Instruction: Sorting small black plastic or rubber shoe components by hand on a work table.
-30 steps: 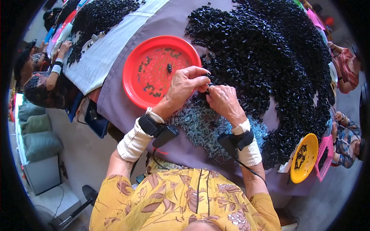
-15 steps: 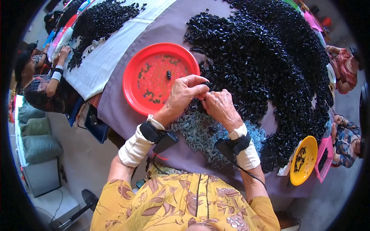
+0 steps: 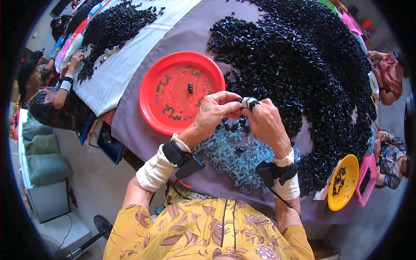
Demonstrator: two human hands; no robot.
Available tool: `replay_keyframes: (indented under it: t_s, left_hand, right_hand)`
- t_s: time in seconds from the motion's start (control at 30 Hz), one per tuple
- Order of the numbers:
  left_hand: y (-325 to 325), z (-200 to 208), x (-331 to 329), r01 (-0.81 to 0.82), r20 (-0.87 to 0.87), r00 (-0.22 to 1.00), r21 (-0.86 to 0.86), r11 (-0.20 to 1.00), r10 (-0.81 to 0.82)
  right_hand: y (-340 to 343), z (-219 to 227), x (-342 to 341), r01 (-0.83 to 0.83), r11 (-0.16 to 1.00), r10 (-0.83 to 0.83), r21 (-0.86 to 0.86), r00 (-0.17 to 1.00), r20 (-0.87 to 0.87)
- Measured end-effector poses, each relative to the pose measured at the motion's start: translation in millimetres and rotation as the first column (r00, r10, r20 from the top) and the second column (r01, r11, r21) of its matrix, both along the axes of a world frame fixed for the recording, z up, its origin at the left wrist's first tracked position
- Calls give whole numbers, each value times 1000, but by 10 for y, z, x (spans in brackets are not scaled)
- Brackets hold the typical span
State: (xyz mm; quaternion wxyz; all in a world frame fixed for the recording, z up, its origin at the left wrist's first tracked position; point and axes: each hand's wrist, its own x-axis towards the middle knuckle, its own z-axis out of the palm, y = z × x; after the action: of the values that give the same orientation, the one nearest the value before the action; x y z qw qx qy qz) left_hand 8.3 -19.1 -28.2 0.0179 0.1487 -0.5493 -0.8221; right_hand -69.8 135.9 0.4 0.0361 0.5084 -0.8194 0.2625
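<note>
Above the near edge of the black heap, my left hand [image 3: 217, 111] is closed in a pinch, with a small black plastic piece [image 3: 238, 99] at its fingertips. Meeting it from the right, my right hand [image 3: 267, 125] has its fingers curled closed. A white-and-black banded thing [image 3: 249, 102] shows at the right fingertips; whether it is held or wrapped round a finger I cannot tell. Below both hands lie many small translucent bluish pieces [image 3: 236, 158]. Left of my left hand rests a red round tray [image 3: 149, 102] with one small black piece [image 3: 190, 88] in it.
A large heap of small black plastic pieces [image 3: 294, 65] covers much of the mauve cloth [image 3: 169, 54]. At the right edge sit a yellow plate [image 3: 352, 182] and a pink basket [image 3: 367, 177]. Other people work at the left and right; another black heap [image 3: 115, 26] lies on white cloth.
My right hand has shifted right and turned, and the white-and-black banded thing now shows at its fingertips. My left hand has moved slightly to the right and down.
</note>
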Motion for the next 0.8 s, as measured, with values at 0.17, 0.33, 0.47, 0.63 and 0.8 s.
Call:
replay_keyframes:
  t_s: [0.17, 0.33, 0.47, 0.63, 0.8]
  left_hand:
    - [34, -1, -15, 47, -15, 999, 77, 996, -46]
    - [107, 46, -70, 29, -25, 999, 145, 989, -26]
    - [150, 81, -98, 25, -59, 998, 164, 986, -16]
    - [176, 79, -108, 39, -81, 996, 152, 988, -26]
    - [194, 97, -94, 42, -118, 993, 128, 991, -27]
  right_hand:
    - [40, -40, -35, -8, 1000, 7, -26, 998, -57]
    - [45, -19, -36, 53, 979, -48, -198, 998, 30]
    - [64, -64, -22, 159, 953, -100, -257, 969, 228]
    - [147, -17, -35, 212, 947, -81, -241, 885, 458]
    - [185, 45, -52, 196, 951, -40, -239, 845, 533]
